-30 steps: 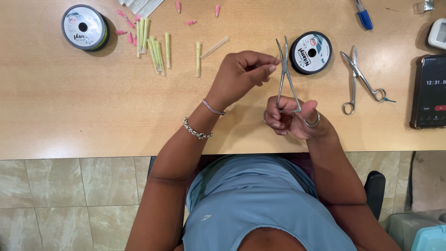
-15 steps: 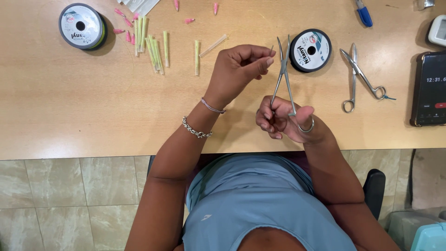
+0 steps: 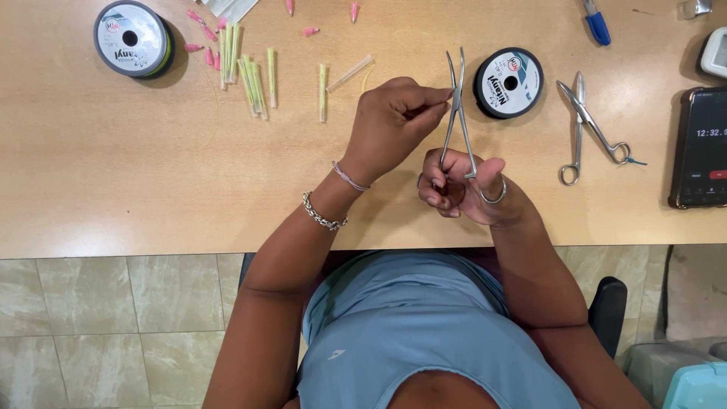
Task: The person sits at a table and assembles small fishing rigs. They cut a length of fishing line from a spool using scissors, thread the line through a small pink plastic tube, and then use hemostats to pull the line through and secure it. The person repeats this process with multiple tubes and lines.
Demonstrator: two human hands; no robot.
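- Fingers point(image 3: 435, 102) of the left hand point(image 3: 394, 121) pinch shut beside the slightly parted tips of a steel clamp point(image 3: 460, 113); whatever they hold is too fine to make out.
- The right hand point(image 3: 466, 189) grips the clamp by its ring handles, thumb through one loop, holding it upright above the tabletop point(image 3: 151, 189).
- Judged from the layout, the work looks part done: a row of pale green tubes point(image 3: 250, 72) lies cut, pink tips point(image 3: 204, 34) scattered beside them.
- One line spool point(image 3: 509, 82) with a round white label rests just beside the clamp tips; a second spool point(image 3: 132, 38), grey-labelled, sits far left.
- A spare pair of forceps point(image 3: 587, 129) and a dark phone point(image 3: 700, 148) lie to the right, untouched.
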